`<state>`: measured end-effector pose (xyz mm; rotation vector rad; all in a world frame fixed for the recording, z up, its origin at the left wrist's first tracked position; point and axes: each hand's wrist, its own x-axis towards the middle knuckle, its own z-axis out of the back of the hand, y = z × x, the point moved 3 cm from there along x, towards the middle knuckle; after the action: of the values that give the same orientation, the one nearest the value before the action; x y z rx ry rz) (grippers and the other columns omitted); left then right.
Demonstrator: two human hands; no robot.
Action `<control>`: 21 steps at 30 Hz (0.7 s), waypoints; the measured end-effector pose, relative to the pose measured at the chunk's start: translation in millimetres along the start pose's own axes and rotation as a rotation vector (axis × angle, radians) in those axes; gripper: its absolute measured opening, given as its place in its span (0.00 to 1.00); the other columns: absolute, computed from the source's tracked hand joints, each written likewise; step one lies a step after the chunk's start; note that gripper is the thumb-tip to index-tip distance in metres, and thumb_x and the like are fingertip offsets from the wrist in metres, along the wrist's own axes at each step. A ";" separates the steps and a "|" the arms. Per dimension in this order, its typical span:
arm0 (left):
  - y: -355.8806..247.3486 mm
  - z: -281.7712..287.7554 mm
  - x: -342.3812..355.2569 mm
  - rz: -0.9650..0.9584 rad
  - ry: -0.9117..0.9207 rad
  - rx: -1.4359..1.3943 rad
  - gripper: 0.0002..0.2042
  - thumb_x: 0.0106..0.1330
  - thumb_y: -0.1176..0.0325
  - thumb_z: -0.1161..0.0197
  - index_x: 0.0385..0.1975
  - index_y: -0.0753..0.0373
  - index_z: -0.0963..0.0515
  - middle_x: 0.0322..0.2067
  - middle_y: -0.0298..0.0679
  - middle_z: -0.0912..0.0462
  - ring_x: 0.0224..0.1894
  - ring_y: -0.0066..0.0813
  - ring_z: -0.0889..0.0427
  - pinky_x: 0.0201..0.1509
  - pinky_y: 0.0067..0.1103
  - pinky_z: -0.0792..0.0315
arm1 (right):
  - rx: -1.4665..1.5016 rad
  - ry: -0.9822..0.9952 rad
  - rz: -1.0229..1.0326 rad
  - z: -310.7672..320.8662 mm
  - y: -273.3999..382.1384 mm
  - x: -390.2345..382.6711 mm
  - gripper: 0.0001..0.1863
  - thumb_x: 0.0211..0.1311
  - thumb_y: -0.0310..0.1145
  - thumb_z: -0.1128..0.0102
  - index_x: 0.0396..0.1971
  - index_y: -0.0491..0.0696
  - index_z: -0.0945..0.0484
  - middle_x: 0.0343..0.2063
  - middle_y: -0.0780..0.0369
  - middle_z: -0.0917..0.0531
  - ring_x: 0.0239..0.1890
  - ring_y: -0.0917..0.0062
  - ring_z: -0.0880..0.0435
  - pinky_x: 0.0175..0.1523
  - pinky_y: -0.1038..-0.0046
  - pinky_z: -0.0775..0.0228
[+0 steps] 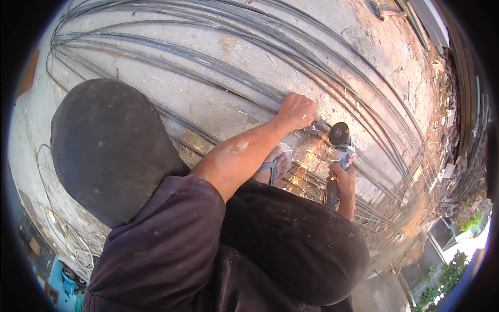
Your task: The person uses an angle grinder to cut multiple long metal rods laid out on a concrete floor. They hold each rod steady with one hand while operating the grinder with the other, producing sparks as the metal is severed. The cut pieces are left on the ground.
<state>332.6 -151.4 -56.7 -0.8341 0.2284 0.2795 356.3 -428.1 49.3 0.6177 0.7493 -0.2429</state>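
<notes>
My left hand (pixel 297 112) is a fist wrapped round dark steel bars (pixel 254 93) close to the ground. To its right, my right hand (pixel 344 181) grips the body of an angle grinder (pixel 342 154). The grinder's dark cutting disc (pixel 339 133) sits beside the bars, just right of my left fist. Orange sparks (pixel 312 156) spray down and to the left from around the disc, past my sandalled foot (pixel 280 164). Whether the disc touches a bar, I cannot tell.
Many long steel bars (pixel 197 57) run across the concrete ground (pixel 208 104), bent round at the far left. A red-handled tool (pixel 387 12) lies at the far right. Debris and long dark pieces (pixel 462 104) line the right side. A cable (pixel 65 236) lies coiled at the left.
</notes>
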 end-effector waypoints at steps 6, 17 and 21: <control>-2.5 5.5 -4.9 0.000 0.000 0.006 0.22 0.67 0.43 0.28 0.32 0.60 0.11 0.32 0.47 0.09 0.42 0.47 0.10 0.51 0.40 0.21 | -0.003 -0.012 -0.016 0.6 22.4 0.6 0.13 0.58 0.33 0.28 0.36 0.39 0.18 0.23 0.61 0.17 0.20 0.74 0.16 0.26 0.70 0.25; -1.4 2.1 -10.8 -0.054 -0.057 0.043 0.22 0.66 0.43 0.28 0.33 0.59 0.12 0.32 0.45 0.10 0.42 0.47 0.10 0.51 0.40 0.20 | -0.044 -0.019 -0.037 2.6 12.5 3.3 0.14 0.57 0.33 0.28 0.36 0.40 0.18 0.22 0.62 0.18 0.20 0.74 0.16 0.26 0.69 0.25; -1.1 0.4 -8.4 -0.044 -0.031 0.033 0.22 0.66 0.43 0.28 0.32 0.59 0.12 0.31 0.46 0.10 0.41 0.48 0.10 0.50 0.40 0.20 | -0.035 -0.013 0.024 2.0 -5.1 0.5 0.14 0.57 0.33 0.28 0.36 0.40 0.18 0.23 0.61 0.17 0.20 0.74 0.16 0.26 0.69 0.25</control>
<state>325.1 -153.1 -53.0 -0.8007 0.1852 0.2465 355.6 -433.4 47.8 0.5911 0.7321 -0.2105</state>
